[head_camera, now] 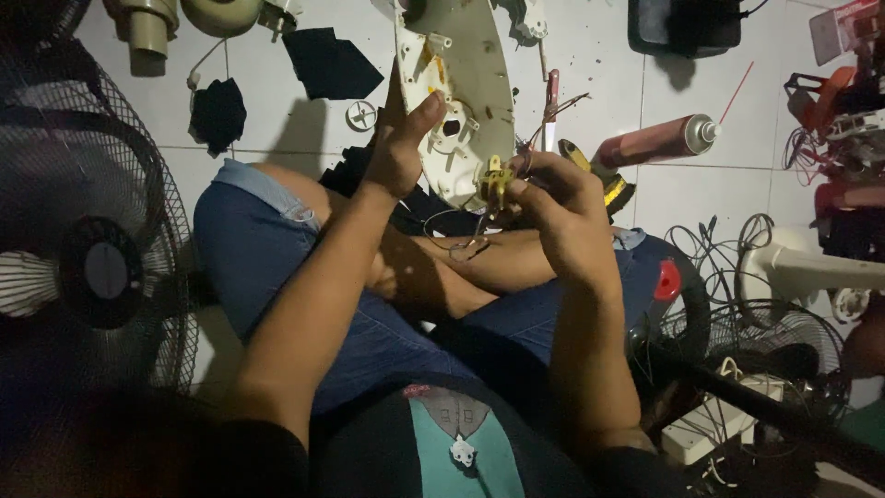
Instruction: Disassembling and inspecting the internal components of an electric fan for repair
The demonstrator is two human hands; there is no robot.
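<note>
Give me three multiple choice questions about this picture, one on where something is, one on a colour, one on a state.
1. Where does the spray can lie?
A. on the tiled floor, beyond the right hand
B. on the person's lap
C. inside the fan guard

2. What colour is the small part pinched by the right hand?
A. blue
B. yellow
C. black

3. How is the white plastic housing kept?
A. flat on the floor
B. hanging from a wire
C. held up by the left hand

Answers:
1 A, the can lies on the tiles past the right hand.
2 B, the part at the fingertips is yellow.
3 C, the left hand grips the housing's edge, raised above the knees.
</note>
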